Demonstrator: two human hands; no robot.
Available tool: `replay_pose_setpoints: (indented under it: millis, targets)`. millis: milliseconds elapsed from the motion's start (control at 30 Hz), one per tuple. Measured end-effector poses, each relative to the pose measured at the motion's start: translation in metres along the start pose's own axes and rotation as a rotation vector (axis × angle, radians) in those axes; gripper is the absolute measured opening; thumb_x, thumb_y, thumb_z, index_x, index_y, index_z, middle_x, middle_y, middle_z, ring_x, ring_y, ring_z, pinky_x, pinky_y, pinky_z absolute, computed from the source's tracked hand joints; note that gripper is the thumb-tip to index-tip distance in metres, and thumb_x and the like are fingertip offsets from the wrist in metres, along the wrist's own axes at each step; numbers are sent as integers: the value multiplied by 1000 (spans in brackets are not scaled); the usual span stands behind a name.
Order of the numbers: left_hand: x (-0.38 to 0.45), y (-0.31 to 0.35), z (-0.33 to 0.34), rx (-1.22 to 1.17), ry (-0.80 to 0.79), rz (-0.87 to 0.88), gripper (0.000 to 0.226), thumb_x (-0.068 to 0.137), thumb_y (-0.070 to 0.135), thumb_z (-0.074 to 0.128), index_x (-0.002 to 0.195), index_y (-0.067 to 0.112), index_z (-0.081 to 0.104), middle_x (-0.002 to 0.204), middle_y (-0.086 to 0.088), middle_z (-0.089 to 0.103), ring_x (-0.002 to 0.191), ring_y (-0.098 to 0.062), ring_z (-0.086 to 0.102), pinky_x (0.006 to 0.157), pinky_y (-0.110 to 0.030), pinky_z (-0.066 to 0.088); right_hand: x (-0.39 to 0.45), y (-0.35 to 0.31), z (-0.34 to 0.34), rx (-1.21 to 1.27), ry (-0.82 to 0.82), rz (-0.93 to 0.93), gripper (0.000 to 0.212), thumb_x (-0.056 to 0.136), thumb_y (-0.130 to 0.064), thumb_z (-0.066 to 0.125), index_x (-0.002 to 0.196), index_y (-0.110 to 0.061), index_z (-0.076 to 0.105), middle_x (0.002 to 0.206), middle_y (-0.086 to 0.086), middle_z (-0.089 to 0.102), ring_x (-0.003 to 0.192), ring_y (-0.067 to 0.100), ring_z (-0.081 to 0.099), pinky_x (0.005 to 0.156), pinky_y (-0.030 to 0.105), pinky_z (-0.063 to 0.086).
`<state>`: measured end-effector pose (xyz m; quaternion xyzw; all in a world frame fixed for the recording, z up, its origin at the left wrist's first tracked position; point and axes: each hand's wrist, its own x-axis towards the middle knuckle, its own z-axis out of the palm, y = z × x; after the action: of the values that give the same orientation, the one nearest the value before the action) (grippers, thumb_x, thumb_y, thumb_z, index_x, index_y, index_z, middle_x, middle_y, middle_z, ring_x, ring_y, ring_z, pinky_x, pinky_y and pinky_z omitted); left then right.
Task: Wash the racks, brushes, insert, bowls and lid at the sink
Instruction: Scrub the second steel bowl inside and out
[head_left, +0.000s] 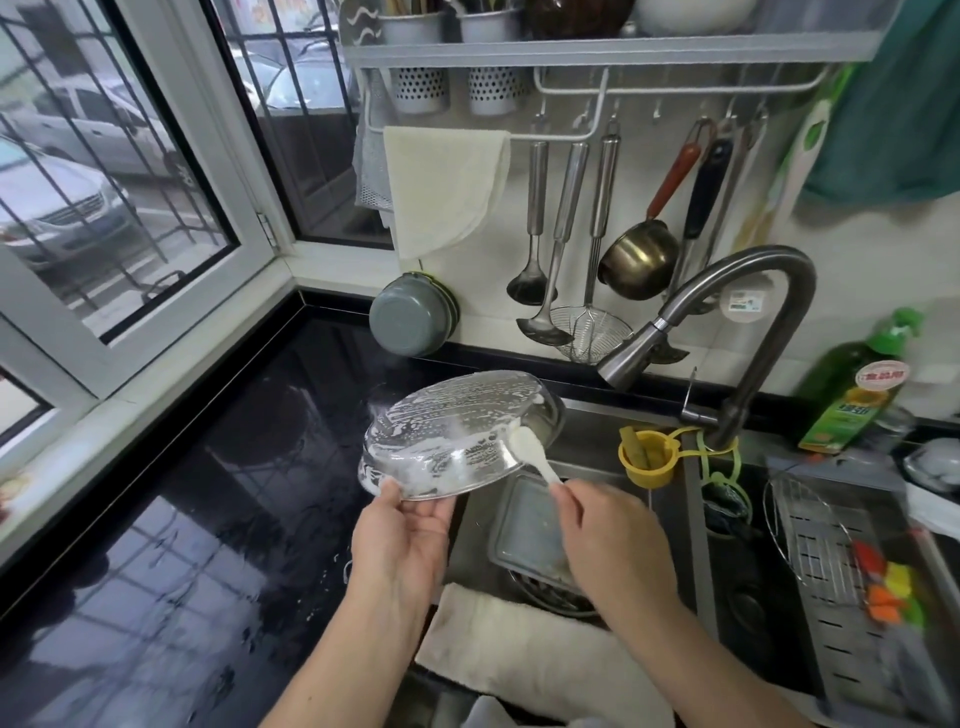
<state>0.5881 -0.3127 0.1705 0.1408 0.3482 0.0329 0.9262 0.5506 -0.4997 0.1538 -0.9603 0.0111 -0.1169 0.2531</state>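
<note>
A steel bowl (447, 441) covered in white suds is tilted, bottom up, over the left edge of the sink (587, 457). My left hand (400, 540) grips its near rim from below. My right hand (608, 535) holds the handle of a white brush (530, 449), whose head touches the bowl's right side. Under my right hand a rectangular steel insert (524, 530) lies in the sink on top of another steel item. A round wire rack (810, 530) leans in the right basin over a perforated steel tray (852, 613).
The faucet (727, 322) arches over the sink from the right. A yellow cup (647, 457) hangs at the divider. A green detergent bottle (857, 389) stands at the right. A white cloth (530, 639) drapes the sink's front edge. Wet black counter (182, 519) lies to the left. Utensils (566, 234) hang behind.
</note>
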Motion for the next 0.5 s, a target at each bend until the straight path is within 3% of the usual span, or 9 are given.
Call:
replay_pose_setpoints:
  millis: [133,300,367,433,500]
  targets:
    - [3,-1,-8,-7,68,-43,30,112,12,37,117,-3,62,93,-23,77,78,-34,79,55,-47,63,-25,-20,7,-44,-70,-189,50,100,-53,23,80,-27,61,64,-14,47,57,9,53,48,29,43]
    - [23,5,-13,0,160,-11,40,110,5,29,130,5,63,120,-23,71,104,-40,72,64,-56,64,3,13,-3,-18,-35,-11,45,100,-51,30,86,-27,66,62,-10,54,56,4,55,54,31,54]
    - [32,12,-20,43,196,-16,41,111,10,31,135,10,65,129,-21,69,112,-42,69,65,-59,63,-5,4,-2,20,-68,-114,45,100,-51,31,83,-27,65,62,-11,52,55,6,53,51,31,51]
    - [35,12,-25,85,231,-18,42,110,11,33,133,14,67,129,-19,69,111,-42,68,66,-60,63,-15,-4,0,22,-104,-220,46,101,-51,30,78,-26,61,61,-14,46,55,8,49,50,30,46]
    - [34,10,-27,117,253,18,42,110,11,32,124,19,71,122,-15,71,105,-40,69,69,-58,62,5,7,-3,0,-61,-125,49,100,-54,28,79,-25,61,61,-12,50,54,9,51,51,33,49]
